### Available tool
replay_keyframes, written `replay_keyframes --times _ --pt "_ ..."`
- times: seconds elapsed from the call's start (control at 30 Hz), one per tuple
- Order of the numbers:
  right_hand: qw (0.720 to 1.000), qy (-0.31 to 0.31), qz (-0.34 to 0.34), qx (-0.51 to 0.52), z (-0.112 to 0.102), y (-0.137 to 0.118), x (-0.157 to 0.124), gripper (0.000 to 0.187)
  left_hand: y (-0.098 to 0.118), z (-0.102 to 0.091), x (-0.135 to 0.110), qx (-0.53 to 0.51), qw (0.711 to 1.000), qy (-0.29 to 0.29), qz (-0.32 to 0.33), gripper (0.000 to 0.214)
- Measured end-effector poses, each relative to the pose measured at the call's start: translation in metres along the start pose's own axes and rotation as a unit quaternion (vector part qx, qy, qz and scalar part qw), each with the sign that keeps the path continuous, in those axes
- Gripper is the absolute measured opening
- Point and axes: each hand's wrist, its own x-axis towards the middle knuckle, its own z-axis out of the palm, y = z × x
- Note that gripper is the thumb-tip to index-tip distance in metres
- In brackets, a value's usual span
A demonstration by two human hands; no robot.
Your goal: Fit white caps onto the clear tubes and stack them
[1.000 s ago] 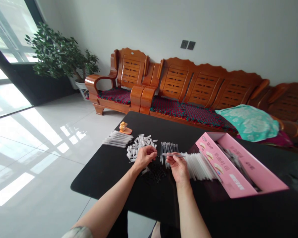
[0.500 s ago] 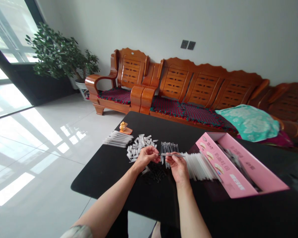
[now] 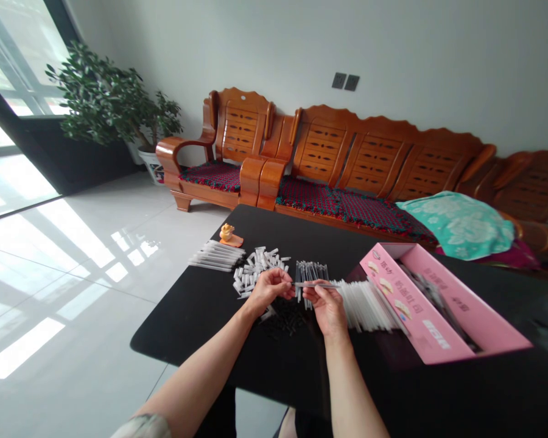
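Note:
My right hand (image 3: 327,307) holds a slim translucent pen barrel (image 3: 317,285) level between thumb and fingers. At its left end my left hand (image 3: 270,289) pinches a small dark piece, mostly hidden by the fingertips. Just behind the hands lies a bundle of pen refills (image 3: 311,269) with metal tips. White pen caps (image 3: 254,269) are heaped beyond my left hand, and small black pen parts (image 3: 285,319) lie below it. To the right of my right hand, clear pen barrels (image 3: 368,307) are laid side by side.
Capped white pens (image 3: 217,255) lie at the table's left edge by an orange figurine (image 3: 227,233). A pink box (image 3: 420,310) with dark contents stands at the right of the black table (image 3: 196,334). Behind are a wooden sofa (image 3: 324,146) and a potted plant (image 3: 114,103).
Almost nothing differs. Both hands keep their hold at the same place, with only a slight shift in the barrel and the right fingers.

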Motion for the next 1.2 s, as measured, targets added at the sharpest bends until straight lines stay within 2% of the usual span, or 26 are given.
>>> replay_keyframes --times 0.67,0.77,0.83,1.0,1.07,1.2 --pt "1.000 0.002 0.002 -0.003 0.000 0.000 0.000 0.015 -0.006 -0.001 0.002 0.025 0.999 -0.019 0.007 0.039" --pt "1.000 0.010 -0.002 -0.002 0.000 -0.001 0.000 0.015 -0.005 -0.002 0.002 0.065 0.997 -0.010 0.028 0.041" --pt "1.000 0.011 -0.002 -0.003 0.000 -0.001 0.000 0.015 -0.002 -0.003 0.000 0.129 0.991 0.007 0.041 0.039" --pt "1.000 0.004 -0.003 -0.010 0.000 0.000 0.000 0.016 0.008 -0.002 -0.005 0.306 0.947 0.037 0.090 0.041" --pt "1.000 0.001 -0.002 -0.014 0.001 0.000 0.000 0.016 0.008 -0.002 -0.006 0.316 0.944 0.035 0.092 0.041" --pt "1.000 0.000 0.000 -0.016 0.002 0.001 0.000 0.017 0.001 -0.002 -0.003 0.282 0.956 0.031 0.080 0.032"
